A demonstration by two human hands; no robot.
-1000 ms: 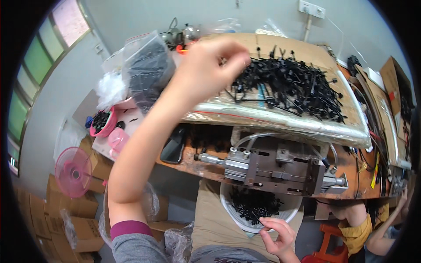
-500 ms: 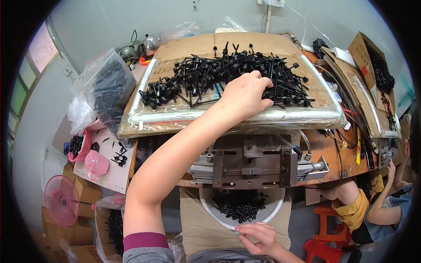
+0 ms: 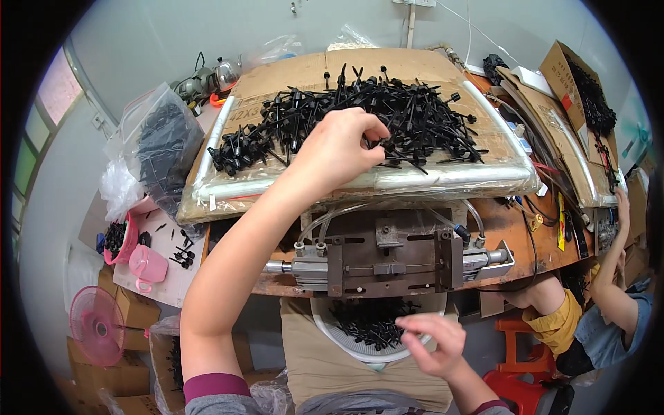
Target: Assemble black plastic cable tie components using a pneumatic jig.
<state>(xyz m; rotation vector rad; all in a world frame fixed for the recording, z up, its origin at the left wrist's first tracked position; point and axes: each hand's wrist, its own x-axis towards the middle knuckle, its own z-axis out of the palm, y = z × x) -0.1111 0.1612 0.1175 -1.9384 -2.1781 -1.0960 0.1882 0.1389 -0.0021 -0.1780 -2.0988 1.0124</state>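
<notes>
My left hand (image 3: pixel 339 149) reaches up over the cardboard tray (image 3: pixel 360 181) wrapped in clear film, fingers curled and pinching at the near edge of the heap of small black plastic parts (image 3: pixel 366 114). My right hand (image 3: pixel 432 342) hovers low over the rim of a white bowl (image 3: pixel 332 332) holding more black parts (image 3: pixel 370 321); its fingers are loosely apart and I see nothing in them. Between the two sits a metal press fixture (image 3: pixel 387 259) with air hoses, bolted to the bench edge.
A clear bag of black parts (image 3: pixel 162 149) and a pink cup (image 3: pixel 146 266) lie at the left, with a pink fan (image 3: pixel 97 325) on the floor. Cardboard boxes (image 3: pixel 574 83) and cables crowd the right bench. Another seated person (image 3: pixel 609 311) works at the right.
My view has dropped and settled. My left hand drew back from deep in the heap to its near edge and closed its fingers. My right hand lifted slightly beside the bowl.
</notes>
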